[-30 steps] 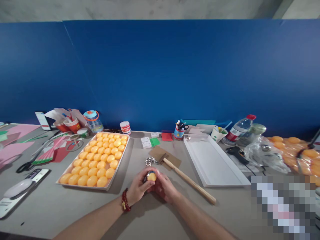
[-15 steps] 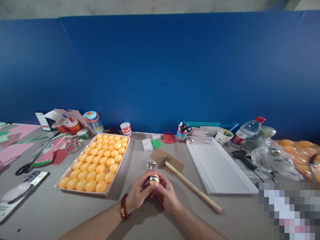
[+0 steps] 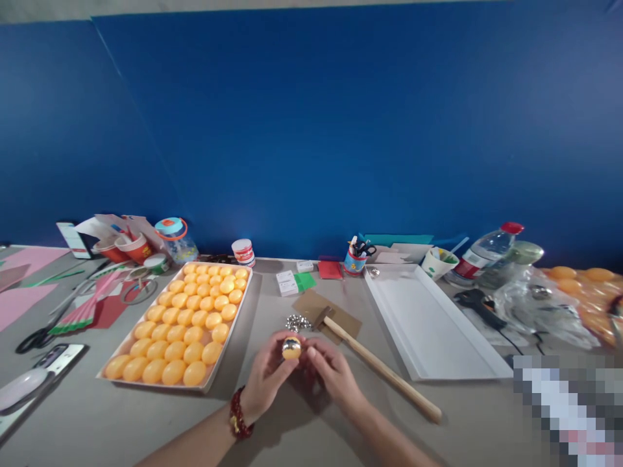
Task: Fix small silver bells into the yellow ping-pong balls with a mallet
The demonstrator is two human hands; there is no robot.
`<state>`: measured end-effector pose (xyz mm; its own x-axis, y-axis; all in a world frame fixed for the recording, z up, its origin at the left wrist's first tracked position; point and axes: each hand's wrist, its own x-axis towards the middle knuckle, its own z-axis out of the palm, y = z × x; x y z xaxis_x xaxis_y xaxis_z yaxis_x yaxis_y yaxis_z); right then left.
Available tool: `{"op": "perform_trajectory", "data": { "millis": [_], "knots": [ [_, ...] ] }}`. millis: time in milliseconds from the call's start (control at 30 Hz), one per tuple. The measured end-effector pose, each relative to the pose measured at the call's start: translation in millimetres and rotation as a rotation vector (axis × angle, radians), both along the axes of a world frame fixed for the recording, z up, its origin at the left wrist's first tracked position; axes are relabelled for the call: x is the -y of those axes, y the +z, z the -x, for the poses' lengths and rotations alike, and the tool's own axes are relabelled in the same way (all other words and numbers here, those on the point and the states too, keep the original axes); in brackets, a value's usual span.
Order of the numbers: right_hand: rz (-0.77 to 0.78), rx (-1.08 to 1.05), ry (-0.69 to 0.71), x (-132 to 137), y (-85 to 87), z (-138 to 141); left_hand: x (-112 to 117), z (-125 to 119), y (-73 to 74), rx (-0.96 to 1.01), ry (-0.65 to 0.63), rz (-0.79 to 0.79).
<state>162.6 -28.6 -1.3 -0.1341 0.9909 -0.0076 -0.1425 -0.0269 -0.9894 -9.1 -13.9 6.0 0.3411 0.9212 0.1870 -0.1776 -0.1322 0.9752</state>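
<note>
My left hand (image 3: pixel 265 376) pinches a small orange ball (image 3: pixel 291 349) with a shiny metal piece on its top, held just above the grey table (image 3: pixel 97 415). My right hand (image 3: pixel 331 373) is curled close beside it, its fingertips touching the ball's right side. A red bead bracelet (image 3: pixel 236 415) is on my left wrist. A small heap of silver metal bits (image 3: pixel 297 322) lies just beyond the ball. A wooden-handled hammer (image 3: pixel 379 368) rests to the right of my hands, its head on a brown card (image 3: pixel 314 303).
A white tray (image 3: pixel 228 350) full of orange balls sits at left; an empty white tray (image 3: pixel 428 324) at right. Scissors, pink and red paper, cups, a jar, a pen cup (image 3: pixel 354 258), a water bottle (image 3: pixel 479 250), a glue gun and bagged orange balls crowd the table's edges.
The view has drifted slightly. My hands have kept the ball between them and turned it a little; the metal piece now shows on its top.
</note>
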Motion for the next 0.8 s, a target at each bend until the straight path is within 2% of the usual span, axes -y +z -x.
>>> {"op": "perform_trajectory", "data": {
  "millis": [67,167,267,367,600,800],
  "knots": [
    [-0.082,0.260,-0.139,-8.5,5.0,-15.0,-1.8,-0.3,0.0,0.051,0.097,0.056],
    [-0.234,0.603,-0.209,-18.1,12.3,-31.7,-3.8,0.1,-2.3,0.137,0.126,0.155],
    [-0.342,0.804,-0.151,-21.6,15.4,-31.4,-4.6,1.3,-5.6,0.185,0.082,0.213],
    [-0.403,0.920,-0.042,-22.4,13.7,-17.9,-5.0,1.9,-6.9,0.189,0.050,0.226],
    [-0.310,1.201,0.007,-27.8,14.7,7.0,-4.7,-3.5,0.1,0.378,-0.045,0.231],
    [-0.246,1.267,-0.009,-32.4,18.1,10.2,-1.8,-2.7,-0.3,0.401,-0.072,0.235]
  ]
}}
